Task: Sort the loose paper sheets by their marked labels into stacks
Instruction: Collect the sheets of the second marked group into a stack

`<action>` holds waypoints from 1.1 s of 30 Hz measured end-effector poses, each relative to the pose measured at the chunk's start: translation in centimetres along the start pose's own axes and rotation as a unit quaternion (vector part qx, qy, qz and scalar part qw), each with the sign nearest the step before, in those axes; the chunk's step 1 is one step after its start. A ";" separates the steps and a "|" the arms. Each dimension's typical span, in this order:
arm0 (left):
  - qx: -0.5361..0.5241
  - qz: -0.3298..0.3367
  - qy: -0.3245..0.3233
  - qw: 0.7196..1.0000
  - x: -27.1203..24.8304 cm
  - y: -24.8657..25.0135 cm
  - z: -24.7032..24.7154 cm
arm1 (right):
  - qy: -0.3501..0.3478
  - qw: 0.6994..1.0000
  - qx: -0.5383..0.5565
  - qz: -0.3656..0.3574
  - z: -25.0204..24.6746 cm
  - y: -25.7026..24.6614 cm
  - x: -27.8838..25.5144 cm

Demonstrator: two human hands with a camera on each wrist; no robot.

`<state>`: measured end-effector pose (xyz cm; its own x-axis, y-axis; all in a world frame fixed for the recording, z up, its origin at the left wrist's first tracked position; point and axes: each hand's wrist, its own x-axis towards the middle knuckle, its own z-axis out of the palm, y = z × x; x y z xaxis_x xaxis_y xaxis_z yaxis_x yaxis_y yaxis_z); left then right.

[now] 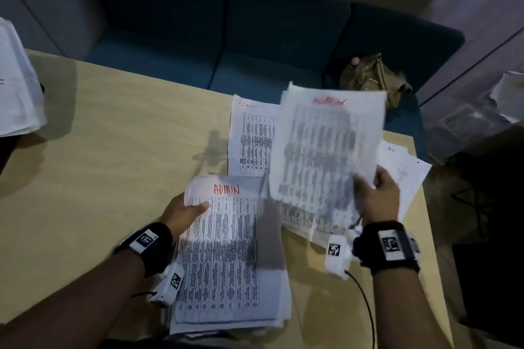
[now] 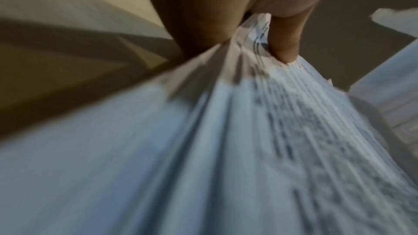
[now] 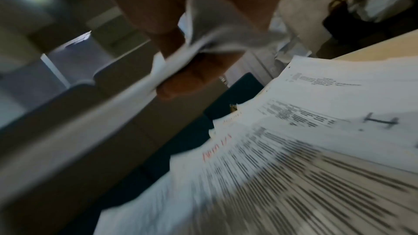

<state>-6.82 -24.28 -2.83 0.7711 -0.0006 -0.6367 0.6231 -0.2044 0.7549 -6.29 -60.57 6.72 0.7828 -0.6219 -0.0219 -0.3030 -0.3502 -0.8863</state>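
Pinching a single printed sheet by its near right corner, the right hand holds it lifted and tilted above the surface, its red label blurred but seemingly "ADMIN". The left hand grips the unsorted bundle at its upper left edge, thumb on top, an "ADMIN" page uppermost. Just beyond and left of the lifted sheet lies a flat ADMIN stack, long axis running away from the person; another pile sits under and right of the right hand. Judging by the labels, the sheet belongs forward-left, the right hand nearer.
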 end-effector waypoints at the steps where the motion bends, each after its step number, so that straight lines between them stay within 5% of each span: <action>1: -0.005 0.000 0.005 1.000 0.1 0.1 0.0 | -0.039 0.999 -0.015 0.012 0.8 0.2 -1.0; 6: -0.051 0.008 0.005 0.999 -0.7 1.0 0.8 | -0.135 0.983 -0.031 0.121 5.2 2.1 -6.4; 11: -0.110 0.047 -0.007 0.993 -1.1 1.0 0.7 | -0.281 0.943 -0.145 0.106 7.9 3.3 -10.3; 18: -0.027 0.076 0.042 0.996 -0.6 1.9 1.0 | -0.415 0.857 -0.303 0.038 8.2 3.3 -10.9; 25: 0.050 0.134 -0.056 0.988 -1.4 3.3 1.6 | -0.289 0.907 -0.296 -0.079 9.5 3.8 -8.0; 30: 0.066 0.140 -0.096 0.983 -0.5 2.5 2.0 | -0.371 0.828 -0.372 -0.197 11.8 2.0 -7.5; 33: 0.079 0.137 -0.118 0.980 -0.5 2.4 2.2 | -0.361 0.840 -0.352 -0.202 12.2 2.3 -7.5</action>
<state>-6.06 -26.93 -1.05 0.8430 -0.2997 -0.4466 0.3548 -0.3141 0.8806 -6.23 -48.18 -0.81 0.9476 0.1448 -0.2848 0.0191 -0.9155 -0.4018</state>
